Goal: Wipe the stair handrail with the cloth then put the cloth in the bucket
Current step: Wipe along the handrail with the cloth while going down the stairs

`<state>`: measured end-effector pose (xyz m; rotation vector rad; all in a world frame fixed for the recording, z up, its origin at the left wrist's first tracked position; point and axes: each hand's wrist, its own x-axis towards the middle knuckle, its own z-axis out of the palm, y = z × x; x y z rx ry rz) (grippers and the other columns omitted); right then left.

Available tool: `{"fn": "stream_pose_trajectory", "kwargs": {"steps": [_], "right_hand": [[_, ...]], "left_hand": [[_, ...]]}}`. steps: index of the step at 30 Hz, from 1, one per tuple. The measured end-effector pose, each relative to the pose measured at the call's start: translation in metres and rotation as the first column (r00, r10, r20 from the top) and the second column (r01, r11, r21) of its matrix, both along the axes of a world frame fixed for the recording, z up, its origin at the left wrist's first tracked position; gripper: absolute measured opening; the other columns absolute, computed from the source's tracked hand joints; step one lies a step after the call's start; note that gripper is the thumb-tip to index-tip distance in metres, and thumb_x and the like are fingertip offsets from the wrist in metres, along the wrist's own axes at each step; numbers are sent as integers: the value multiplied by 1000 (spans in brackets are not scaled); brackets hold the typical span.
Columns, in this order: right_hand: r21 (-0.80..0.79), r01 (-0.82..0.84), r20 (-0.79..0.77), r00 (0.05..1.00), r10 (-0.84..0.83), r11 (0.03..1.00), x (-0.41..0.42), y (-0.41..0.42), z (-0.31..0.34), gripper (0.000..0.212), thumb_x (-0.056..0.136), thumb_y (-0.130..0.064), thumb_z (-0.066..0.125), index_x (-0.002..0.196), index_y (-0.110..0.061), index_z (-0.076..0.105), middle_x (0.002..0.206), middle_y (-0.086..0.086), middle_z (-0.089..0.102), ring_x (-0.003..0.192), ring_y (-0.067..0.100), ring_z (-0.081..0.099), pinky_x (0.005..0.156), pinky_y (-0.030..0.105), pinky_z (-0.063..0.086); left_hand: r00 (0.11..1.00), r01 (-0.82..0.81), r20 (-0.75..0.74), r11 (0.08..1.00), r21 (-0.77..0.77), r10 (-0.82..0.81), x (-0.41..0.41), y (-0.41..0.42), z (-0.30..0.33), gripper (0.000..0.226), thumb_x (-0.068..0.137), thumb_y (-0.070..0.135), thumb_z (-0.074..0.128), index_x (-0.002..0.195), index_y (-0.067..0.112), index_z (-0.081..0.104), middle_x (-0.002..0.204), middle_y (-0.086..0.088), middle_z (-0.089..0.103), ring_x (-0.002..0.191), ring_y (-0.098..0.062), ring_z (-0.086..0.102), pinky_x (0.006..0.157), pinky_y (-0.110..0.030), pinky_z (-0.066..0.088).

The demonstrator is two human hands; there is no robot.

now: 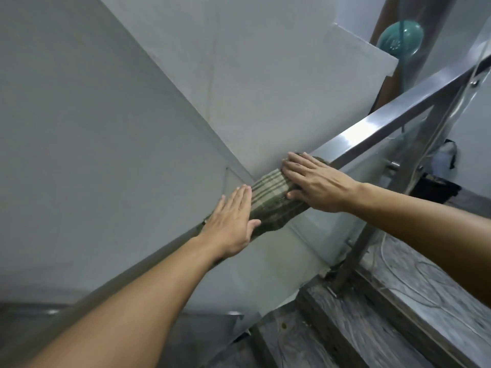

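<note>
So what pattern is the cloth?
Green-brown cloth with pale stripes, clearest in the head view.

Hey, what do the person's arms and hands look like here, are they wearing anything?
Both arms are bare for all their visible length: no sleeves show. The left hand and right hand wear no gloves, and no rings, watch or bracelets are visible. The fingers have short, unpainted nails.

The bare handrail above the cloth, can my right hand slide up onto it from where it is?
Probably yes. The right hand lies flat on the cloth, and the handrail beyond it looks unobstructed.
</note>
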<state>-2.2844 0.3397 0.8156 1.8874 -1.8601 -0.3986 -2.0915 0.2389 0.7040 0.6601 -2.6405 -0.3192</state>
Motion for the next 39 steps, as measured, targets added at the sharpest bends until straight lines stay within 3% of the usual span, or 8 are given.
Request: {"fn": "stream_pose_trajectory", "kwargs": {"steps": [7, 14, 19, 27, 30, 35, 37, 39], "right_hand": [[105, -145, 5, 989, 146, 984, 68, -26, -46, 81, 88, -63, 13, 147, -9, 22, 155, 14, 27, 143, 29, 23, 117, 37, 7], [174, -254, -54, 962, 267, 951, 156, -54, -100, 77, 90, -59, 36, 146, -7, 21, 144, 15, 42, 129, 33, 40, 112, 44, 29], [239, -287, -45, 951, 306, 928, 223, -76, -137, 78, 91, -62, 26, 147, -8, 13, 140, 14, 43, 122, 32, 44, 106, 45, 36], [314, -363, -40, 918, 394, 877, 332, -109, -214, 79, 92, -61, 20, 145, -4, 14, 133, 19, 47, 113, 36, 48, 98, 47, 41], [318, -393, -42, 903, 427, 863, 367, -119, -237, 77, 93, -59, 20, 145, -3, 14, 131, 20, 47, 110, 36, 49, 96, 47, 42], [334, -414, -53, 889, 456, 847, 428, -134, -277, 75, 93, -58, 21, 145, -5, 11, 130, 22, 48, 109, 37, 50, 94, 48, 43], [337, -415, -58, 887, 459, 845, 451, -140, -293, 75, 93, -58, 21, 146, -6, 10, 132, 21, 47, 111, 37, 49, 95, 47, 42], [331, -418, -54, 887, 459, 846, 474, -144, -308, 75, 93, -58, 19, 146, -7, 9, 135, 20, 45, 114, 36, 49, 97, 47, 42]], "left_hand": [[988, -149, 41, 983, 108, 146, 82, -2, -51, 76, 96, 40, 38, 149, 11, -8, 162, -7, -3, 149, -20, -4, 121, -47, 5], [947, -318, 109, 925, 208, 301, 165, -7, -100, 80, 94, 33, 47, 149, 13, -7, 162, -3, -4, 149, -19, -4, 121, -50, 3], [909, -414, 168, 875, 252, 382, 221, -15, -133, 85, 90, 18, 55, 149, 12, -6, 161, -5, -3, 149, -20, -6, 121, -50, -1], [872, -488, 229, 808, 329, 433, 332, -38, -195, 88, 80, 11, 63, 146, 16, 5, 154, -7, 16, 144, -24, 13, 121, -45, 9], [868, -496, 200, 808, 318, 454, 371, -45, -221, 86, 81, 12, 64, 145, 17, 7, 153, -6, 18, 143, -24, 17, 121, -41, 9], [860, -510, 156, 819, 264, 485, 435, -51, -278, 87, 91, 17, 55, 149, 15, -9, 161, -3, -7, 148, -14, -8, 120, -34, -7], [860, -506, 21, 848, 161, 509, 460, -48, -306, 81, 91, 14, 54, 150, 13, -2, 161, -5, -1, 148, -15, -5, 122, -38, 0], [843, -525, -119, 851, 27, 524, 482, -43, -339, 74, 89, 12, 57, 149, 9, 14, 159, -10, 17, 148, -22, 11, 121, -43, 12]]}}
